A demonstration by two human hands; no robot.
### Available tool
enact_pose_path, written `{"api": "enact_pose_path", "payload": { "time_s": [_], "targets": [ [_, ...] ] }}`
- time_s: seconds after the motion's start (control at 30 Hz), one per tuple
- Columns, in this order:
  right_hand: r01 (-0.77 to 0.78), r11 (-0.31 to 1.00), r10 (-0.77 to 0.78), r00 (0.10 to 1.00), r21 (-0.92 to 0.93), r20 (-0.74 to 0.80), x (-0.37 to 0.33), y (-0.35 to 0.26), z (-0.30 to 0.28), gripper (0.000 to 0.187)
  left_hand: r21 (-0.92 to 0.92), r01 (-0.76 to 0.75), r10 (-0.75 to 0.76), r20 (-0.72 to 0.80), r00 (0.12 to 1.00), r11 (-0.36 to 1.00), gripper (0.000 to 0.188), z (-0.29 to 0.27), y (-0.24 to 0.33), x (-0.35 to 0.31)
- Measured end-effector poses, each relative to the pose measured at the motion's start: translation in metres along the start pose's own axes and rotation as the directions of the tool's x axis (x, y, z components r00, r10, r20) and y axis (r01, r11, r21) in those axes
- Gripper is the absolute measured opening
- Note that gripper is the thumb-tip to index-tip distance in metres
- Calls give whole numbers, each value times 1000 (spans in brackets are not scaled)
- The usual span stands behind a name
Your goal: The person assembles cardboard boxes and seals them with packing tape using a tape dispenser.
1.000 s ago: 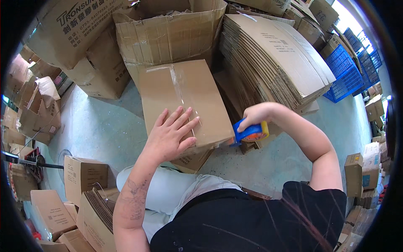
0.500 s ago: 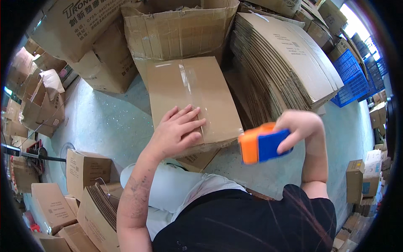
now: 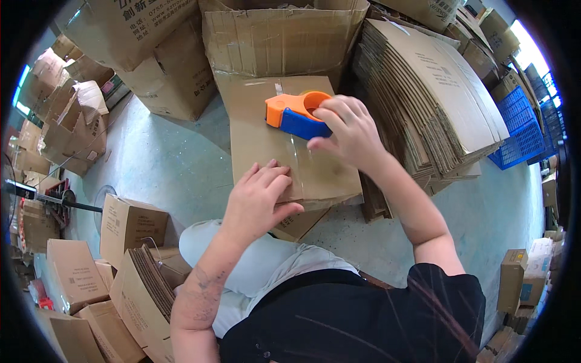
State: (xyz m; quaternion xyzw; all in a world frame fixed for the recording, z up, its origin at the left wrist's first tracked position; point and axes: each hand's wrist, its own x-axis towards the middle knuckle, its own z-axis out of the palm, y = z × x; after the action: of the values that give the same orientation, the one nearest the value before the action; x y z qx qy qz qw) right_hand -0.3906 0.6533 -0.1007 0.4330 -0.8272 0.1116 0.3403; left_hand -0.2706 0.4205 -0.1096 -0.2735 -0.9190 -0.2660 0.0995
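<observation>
A closed brown cardboard carton (image 3: 254,130) stands in front of me, with a strip of clear tape along its middle seam. My left hand (image 3: 257,196) rests on its near part, palm down and fingers stretched out, holding nothing. My right hand (image 3: 351,130) grips an orange and blue tape dispenser (image 3: 296,115) over the carton's far half. The fingers curl at the dispenser's orange ring and the thumb is by its blue side. Whether the dispenser touches the cardboard, I cannot tell.
Just beyond stands a large open carton (image 3: 284,42). A tall stack of flattened cartons (image 3: 442,91) is at the right, with blue plastic crates (image 3: 520,130) farther out. Large printed boxes (image 3: 163,78) stand far left; smaller cartons (image 3: 130,227) sit at near left.
My right hand has swung the tape dispenser from beside the carton's near right corner to over its far half. My left hand stays on the top. The view has shifted slightly.
</observation>
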Motion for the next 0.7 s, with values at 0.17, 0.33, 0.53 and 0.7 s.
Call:
{"api": "enact_pose_path", "payload": {
  "time_s": [0.17,0.33,0.53,0.7],
  "targets": [
    [-174,974,148,973,143,177,-42,-70,-26,69,226,61,-26,-155,988,972,42,27,9,-6],
    [-79,993,52,960,88,275,-53,-61,-24,61,147,-4,20,-106,994,989,36,13,-12,-6],
    [14,970,-115,907,243,405,-71,-31,-38,55,129,-24,31,-55,998,991,32,-5,-17,-21],
    [-32,961,-118,851,275,512,-85,-23,-51,51,68,52,-44,-110,993,996,31,-9,-29,-47]
  ]
}}
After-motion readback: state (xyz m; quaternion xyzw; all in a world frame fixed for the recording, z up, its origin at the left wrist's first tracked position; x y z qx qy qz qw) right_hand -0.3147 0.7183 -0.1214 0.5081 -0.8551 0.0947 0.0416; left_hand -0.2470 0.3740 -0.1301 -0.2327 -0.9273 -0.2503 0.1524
